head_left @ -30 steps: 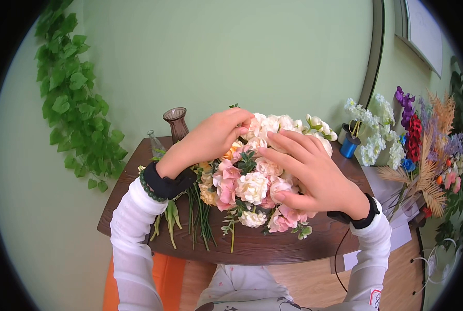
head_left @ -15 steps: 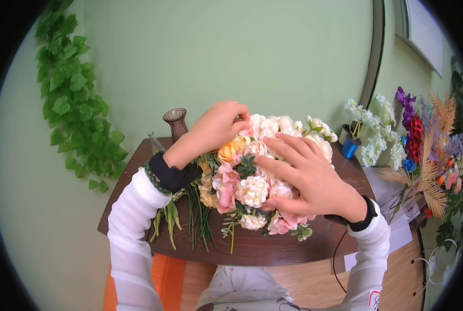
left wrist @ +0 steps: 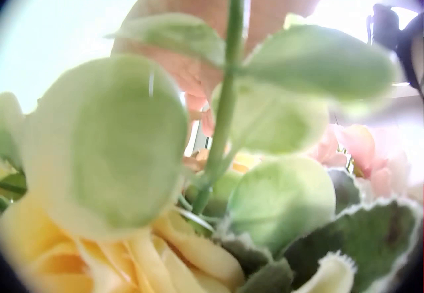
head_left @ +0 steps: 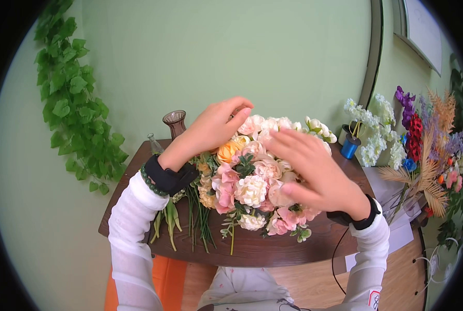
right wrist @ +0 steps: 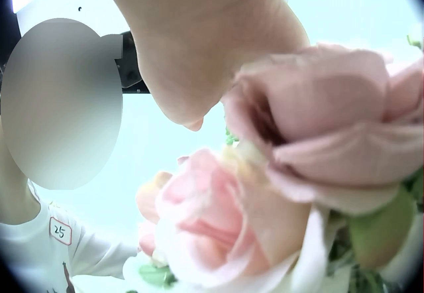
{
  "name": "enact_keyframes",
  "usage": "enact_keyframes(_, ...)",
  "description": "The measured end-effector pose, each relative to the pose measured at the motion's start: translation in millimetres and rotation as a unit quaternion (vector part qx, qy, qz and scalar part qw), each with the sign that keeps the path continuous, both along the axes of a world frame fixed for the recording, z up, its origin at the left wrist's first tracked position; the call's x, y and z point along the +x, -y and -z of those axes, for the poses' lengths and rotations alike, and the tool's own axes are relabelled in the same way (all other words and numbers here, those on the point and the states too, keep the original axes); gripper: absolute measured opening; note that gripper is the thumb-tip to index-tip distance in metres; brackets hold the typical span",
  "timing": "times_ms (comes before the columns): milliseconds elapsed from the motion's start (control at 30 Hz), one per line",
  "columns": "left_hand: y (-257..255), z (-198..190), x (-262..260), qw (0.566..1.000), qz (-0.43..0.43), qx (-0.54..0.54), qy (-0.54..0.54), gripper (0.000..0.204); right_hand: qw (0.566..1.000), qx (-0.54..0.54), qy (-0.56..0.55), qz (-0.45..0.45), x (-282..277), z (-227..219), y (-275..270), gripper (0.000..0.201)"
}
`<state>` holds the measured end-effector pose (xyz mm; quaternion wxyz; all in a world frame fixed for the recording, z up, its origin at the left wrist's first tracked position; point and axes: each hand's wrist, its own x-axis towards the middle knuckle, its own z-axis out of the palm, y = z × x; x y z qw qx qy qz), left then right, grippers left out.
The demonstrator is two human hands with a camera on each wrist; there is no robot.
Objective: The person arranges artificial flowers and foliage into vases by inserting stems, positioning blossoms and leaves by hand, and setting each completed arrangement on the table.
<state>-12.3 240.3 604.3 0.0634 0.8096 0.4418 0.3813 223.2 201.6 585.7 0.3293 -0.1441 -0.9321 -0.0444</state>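
A full bouquet of artificial flowers [head_left: 252, 189], in white, pink and orange-yellow, sits on the dark wooden table. My left hand [head_left: 216, 125] hovers at its back left side, fingers bent loosely and thumb apart from them, with nothing visible between. Leaves and a yellow rose [left wrist: 126, 260] partly cover that hand in the left wrist view. Over the bouquet's right side my right hand [head_left: 317, 171] is spread, fingers extended, close over the blooms. Pink roses [right wrist: 225, 220] stand below its palm in the right wrist view.
Loose green stems [head_left: 203, 228] lie on the table's left part. A purple glass vase [head_left: 175, 123] and a small clear bottle [head_left: 155, 145] stand behind them. At right are a blue ribbon spool [head_left: 349, 147] and more artificial flowers [head_left: 413, 137]. Ivy [head_left: 78, 103] hangs on the left wall.
The left hand's fingers and thumb have parted from their pinch at the back flowers. My right hand has shifted slightly to the right over the bouquet.
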Motion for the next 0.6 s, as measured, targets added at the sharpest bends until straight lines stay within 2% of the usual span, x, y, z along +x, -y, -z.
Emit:
enact_keyframes(33, -0.3, -1.3, -0.8, 1.000, 0.000, 0.000, 0.000, 0.021, 1.000, 0.000, 0.000, 0.000, 3.1, -2.8, -2.7, 0.047)
enact_keyframes(100, -2.5, -5.0, -2.6, 0.995, 0.056, 0.058, -0.065, 0.022, 0.997, -0.001, -0.056, 0.058, 10.7, -9.1, -9.4, 0.042)
enact_keyframes(167, -3.1, -7.9, -2.5, 0.991, 0.068, 0.059, -0.095, 0.021, 0.994, -0.007, -0.082, 0.078, 18.1, -13.6, -15.4, 0.038)
enact_keyframes(267, -8.4, -12.1, 0.4, 0.983, 0.093, 0.063, -0.148, 0.019, 0.987, -0.081, -0.112, 0.084, 22.4, -15.3, -21.8, 0.034)
enact_keyframes(300, -10.5, -13.4, 2.5, 0.977, 0.106, 0.067, -0.173, 0.018, 0.987, -0.081, -0.111, 0.085, 21.9, -13.5, -22.6, 0.034)
enact_keyframes(333, -12.6, -14.6, 5.2, 0.977, 0.107, 0.068, -0.172, 0.018, 0.992, -0.060, -0.064, 0.088, 21.8, -10.4, -23.2, 0.036)
enact_keyframes(400, -16.3, -16.6, 11.0, 0.967, 0.122, 0.018, -0.223, 0.016, 0.995, -0.031, 0.004, 0.096, 20.0, -1.1, -25.4, 0.039)
enact_keyframes(600, -22.1, -8.4, 18.2, 0.963, 0.119, 0.047, -0.237, 0.020, 0.995, 0.021, 0.004, 0.095, 13.7, 6.6, -22.7, 0.041)
